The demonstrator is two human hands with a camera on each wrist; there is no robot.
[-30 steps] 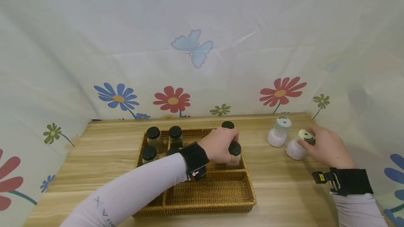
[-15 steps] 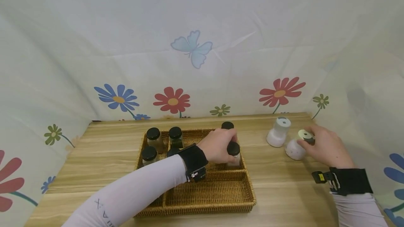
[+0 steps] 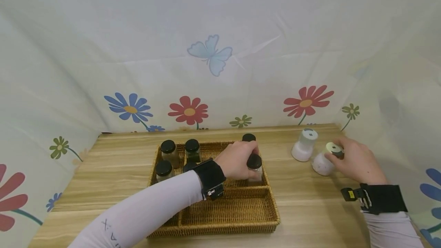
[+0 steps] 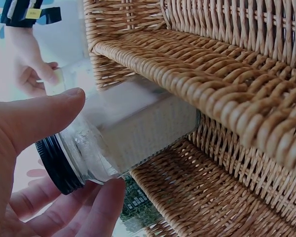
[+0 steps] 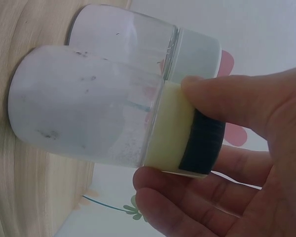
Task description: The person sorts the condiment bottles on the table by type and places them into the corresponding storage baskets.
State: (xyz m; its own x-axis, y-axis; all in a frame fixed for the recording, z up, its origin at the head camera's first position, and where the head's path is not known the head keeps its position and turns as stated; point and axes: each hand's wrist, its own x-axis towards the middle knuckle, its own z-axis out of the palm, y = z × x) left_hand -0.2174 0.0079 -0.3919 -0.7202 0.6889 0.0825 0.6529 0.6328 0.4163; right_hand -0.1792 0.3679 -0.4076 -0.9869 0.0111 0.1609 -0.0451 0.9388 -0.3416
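My left hand (image 3: 237,160) holds a glass jar (image 4: 143,128) by its top, thumb on one side and fingers on the other. The jar has a black lid (image 3: 254,161) and pale contents, and its base is in the right-hand compartment of a wicker basket (image 3: 229,206). At the right of the table, my right hand (image 3: 358,160) pinches the pale yellow cap (image 5: 170,128) of a clear shaker bottle (image 5: 84,106) with white contents. That bottle stands upright on the table. Beside it is a second white-filled bottle (image 3: 303,144) with a pale grey-green cap.
Several black-lidded jars (image 3: 169,152) stand in the basket's left and middle compartments. Another black lid (image 3: 249,137) shows behind my left hand. Low wicker dividers (image 3: 237,191) split the basket. A flower-printed curtain (image 3: 213,87) hangs behind the wooden table (image 3: 117,163).
Very little differs. My left hand and the jar have shifted slightly left; my right hand stays on the shaker bottle's cap.
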